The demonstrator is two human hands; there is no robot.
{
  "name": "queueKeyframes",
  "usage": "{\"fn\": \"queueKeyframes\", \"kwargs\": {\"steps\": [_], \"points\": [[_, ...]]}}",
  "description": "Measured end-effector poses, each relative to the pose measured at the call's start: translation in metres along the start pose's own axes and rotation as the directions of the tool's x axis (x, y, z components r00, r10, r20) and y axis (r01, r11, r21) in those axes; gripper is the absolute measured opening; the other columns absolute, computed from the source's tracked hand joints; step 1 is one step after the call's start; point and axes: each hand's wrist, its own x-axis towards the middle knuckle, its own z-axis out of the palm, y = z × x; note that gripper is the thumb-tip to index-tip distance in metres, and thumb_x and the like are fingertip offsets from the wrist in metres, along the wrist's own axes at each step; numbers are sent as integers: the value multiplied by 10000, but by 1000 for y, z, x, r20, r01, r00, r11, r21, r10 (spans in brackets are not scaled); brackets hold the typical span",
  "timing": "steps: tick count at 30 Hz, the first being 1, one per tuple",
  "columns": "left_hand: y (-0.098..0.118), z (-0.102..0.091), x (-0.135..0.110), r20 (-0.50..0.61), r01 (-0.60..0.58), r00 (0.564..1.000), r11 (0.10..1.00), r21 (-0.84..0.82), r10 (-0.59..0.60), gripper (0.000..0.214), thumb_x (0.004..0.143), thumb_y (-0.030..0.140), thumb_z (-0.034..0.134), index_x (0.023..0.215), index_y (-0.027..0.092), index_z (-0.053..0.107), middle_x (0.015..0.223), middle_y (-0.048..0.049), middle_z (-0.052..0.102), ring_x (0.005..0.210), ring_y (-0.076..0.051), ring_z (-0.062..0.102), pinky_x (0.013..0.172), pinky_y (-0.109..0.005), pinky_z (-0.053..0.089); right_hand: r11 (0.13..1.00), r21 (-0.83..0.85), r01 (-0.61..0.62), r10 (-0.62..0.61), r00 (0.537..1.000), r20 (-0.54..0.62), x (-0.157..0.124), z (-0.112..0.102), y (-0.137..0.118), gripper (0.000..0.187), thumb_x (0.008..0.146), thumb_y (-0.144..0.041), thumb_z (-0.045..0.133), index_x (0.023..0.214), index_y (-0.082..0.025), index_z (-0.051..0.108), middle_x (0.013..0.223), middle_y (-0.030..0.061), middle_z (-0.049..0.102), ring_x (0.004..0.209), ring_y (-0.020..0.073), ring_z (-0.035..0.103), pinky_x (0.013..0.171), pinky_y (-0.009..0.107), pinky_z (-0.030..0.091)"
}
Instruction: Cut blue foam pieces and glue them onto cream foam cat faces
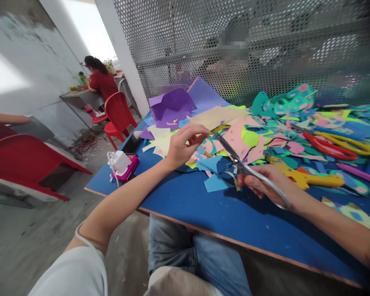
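My right hand is closed round the handles of a pair of metal scissors, whose blades point up and to the left. Just left of the blade tips is my left hand, its fingers bent and pinched together; whatever they hold is too small to make out. Light blue scraps lie on the blue table under the scissors. Cream cut pieces and pink sheet pieces are spread behind my hands.
Purple sheets lean by a perforated metal screen. On the right are red-handled scissors and a yellow glue gun. A white charger stands at the left edge. Another person sits beyond red chairs.
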Motion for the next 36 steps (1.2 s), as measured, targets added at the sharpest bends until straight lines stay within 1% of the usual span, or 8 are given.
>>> {"fn": "queueKeyframes", "kwargs": {"steps": [6,10,15,20,24,31,33,36], "points": [[1,5,-4,64,328,943,945,11,-328,93,956,246,655,1020,182,677,1016,-30,746,642,-34,605,570,-161,509,1000,3,31,-31,998,-55,0,1,-10,676,622,-810,785,646,-144,668,502,-16,458,415,96,426,360,228,378],[2,3,-5,307,436,850,899,48,-429,93,929,224,612,968,173,681,931,-23,749,664,-63,631,606,-193,510,1000,-24,20,-23,990,-141,0,2,-17,750,611,-896,721,646,-150,657,488,-3,480,398,108,455,358,245,393],[4,4,-9,692,304,660,946,111,-293,154,936,297,626,980,184,721,952,-39,757,818,-131,668,759,-264,512,994,-17,105,-106,963,-246,-1,3,-20,707,701,-876,683,688,-171,627,472,9,524,385,132,508,385,269,423],[2,9,-14,809,93,579,994,58,-102,231,987,361,614,1074,197,752,1083,-78,743,1014,-182,682,901,-303,493,985,0,173,-166,944,-284,-2,6,-22,615,813,-798,654,733,-190,607,472,4,549,394,139,525,412,277,428],[2,12,-15,808,70,582,995,68,-96,256,1030,337,550,1011,203,767,1066,-78,742,994,-176,682,876,-301,486,988,-22,153,-154,956,-249,-1,8,-22,590,818,-760,675,673,-195,587,470,8,546,397,133,518,422,273,424],[7,13,-16,680,133,717,988,82,-153,258,1035,323,515,1053,169,721,1068,-86,734,965,-167,676,849,-287,499,987,-99,123,-144,958,-249,0,8,-24,558,790,-698,733,601,-210,541,441,7,538,404,136,511,438,268,421],[9,14,-16,673,147,718,984,104,-179,267,1034,338,515,1046,168,721,1054,-80,732,957,-168,673,840,-284,498,988,-98,115,-138,955,-263,0,8,-24,549,788,-694,734,614,-210,542,435,5,532,407,135,507,444,268,422],[11,15,-17,727,151,652,976,154,-215,289,1017,397,550,1019,171,731,1023,-75,726,983,-188,670,878,-308,499,992,-74,99,-116,956,-269,1,9,-21,530,792,-694,723,654,-213,551,439,-7,520,402,132,496,432,268,411]]}}
